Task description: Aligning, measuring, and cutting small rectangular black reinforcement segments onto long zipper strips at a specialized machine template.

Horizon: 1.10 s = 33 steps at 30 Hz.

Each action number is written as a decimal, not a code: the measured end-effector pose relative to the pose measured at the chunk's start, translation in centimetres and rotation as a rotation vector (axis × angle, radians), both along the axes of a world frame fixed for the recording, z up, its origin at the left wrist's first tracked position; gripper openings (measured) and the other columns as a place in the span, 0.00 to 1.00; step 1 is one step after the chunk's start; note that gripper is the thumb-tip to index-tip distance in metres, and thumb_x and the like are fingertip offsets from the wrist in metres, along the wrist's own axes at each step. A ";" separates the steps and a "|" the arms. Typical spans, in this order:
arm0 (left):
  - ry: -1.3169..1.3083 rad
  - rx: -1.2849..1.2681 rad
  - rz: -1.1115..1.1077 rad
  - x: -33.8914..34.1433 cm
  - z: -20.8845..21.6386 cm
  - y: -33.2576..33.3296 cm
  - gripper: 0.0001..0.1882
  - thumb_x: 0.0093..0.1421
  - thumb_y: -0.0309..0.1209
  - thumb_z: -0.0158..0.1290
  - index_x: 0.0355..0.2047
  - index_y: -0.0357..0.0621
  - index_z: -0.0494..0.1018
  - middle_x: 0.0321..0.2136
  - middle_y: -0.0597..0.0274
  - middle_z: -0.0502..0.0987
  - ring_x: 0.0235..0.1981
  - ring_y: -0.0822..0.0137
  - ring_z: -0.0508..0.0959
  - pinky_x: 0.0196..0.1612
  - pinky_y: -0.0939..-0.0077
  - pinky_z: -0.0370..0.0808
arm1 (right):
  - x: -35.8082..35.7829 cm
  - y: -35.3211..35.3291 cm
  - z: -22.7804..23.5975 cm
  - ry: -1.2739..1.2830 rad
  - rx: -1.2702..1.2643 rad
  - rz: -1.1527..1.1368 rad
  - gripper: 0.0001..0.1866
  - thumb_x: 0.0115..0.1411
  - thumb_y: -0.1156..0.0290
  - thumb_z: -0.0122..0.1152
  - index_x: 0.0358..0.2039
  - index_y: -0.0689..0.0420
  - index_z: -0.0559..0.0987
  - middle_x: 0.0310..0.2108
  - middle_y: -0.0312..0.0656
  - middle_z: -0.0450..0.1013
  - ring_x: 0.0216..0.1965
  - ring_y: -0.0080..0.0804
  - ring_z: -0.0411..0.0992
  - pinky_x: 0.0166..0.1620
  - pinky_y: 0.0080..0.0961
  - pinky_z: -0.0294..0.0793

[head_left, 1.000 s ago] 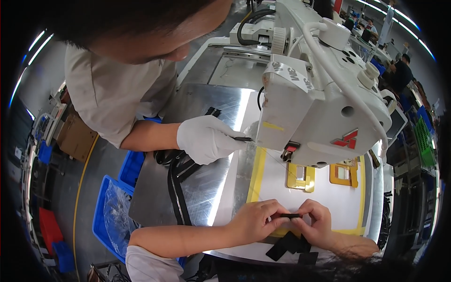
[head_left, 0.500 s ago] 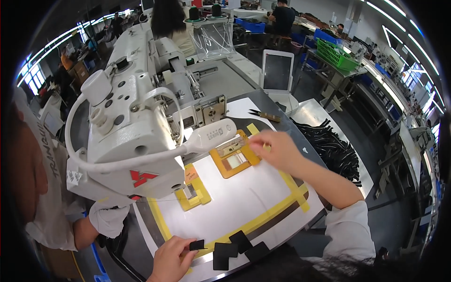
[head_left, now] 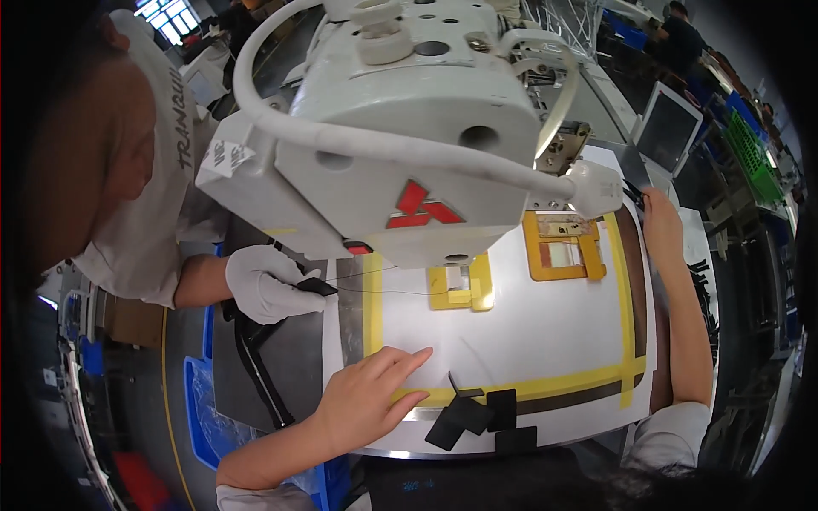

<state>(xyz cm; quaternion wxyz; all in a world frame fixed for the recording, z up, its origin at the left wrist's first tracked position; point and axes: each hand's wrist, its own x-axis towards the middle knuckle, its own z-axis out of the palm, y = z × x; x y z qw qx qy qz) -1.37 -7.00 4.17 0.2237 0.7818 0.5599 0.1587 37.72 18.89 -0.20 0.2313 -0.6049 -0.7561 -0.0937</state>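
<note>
My left hand [head_left: 368,393] is over the front edge of the white sheet [head_left: 409,336], fingers stretched and apart, holding nothing. Just right of its fingertips lie several small black rectangular pieces [head_left: 467,415], some overlapping, one tilted up. At the far right edge of the sheet my right hand [head_left: 665,228] is closed around the handle of dark-tipped thread snips [head_left: 633,194]; the handle is mostly hidden. Two yellow frame templates lie on the sheet: a small one [head_left: 439,298] below the machine head and a larger one [head_left: 541,262] farther right.
The white sewing machine head [head_left: 400,162] and its lamp [head_left: 594,187] overhang the sheet. On the left, a co-worker's white-gloved hand [head_left: 264,285] holds a small black piece [head_left: 317,287] with threads running toward the machine. Below sits a blue bin [head_left: 200,417]; a screen [head_left: 669,128] stands far right.
My view has turned left. My left hand has let go of a black piece and opened. My right hand has left the larger yellow template and taken hold of the snips.
</note>
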 end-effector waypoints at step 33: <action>-0.188 0.401 0.317 -6.1 -0.8 -3.8 0.14 0.45 0.25 0.61 0.35 0.46 0.76 0.30 0.62 0.75 0.27 0.64 0.77 0.28 0.76 0.74 | -14.8 -17.4 1.2 0.003 -0.625 1.081 0.20 0.49 0.49 0.62 0.36 0.51 0.75 0.27 0.35 0.72 0.24 0.32 0.73 0.24 0.25 0.71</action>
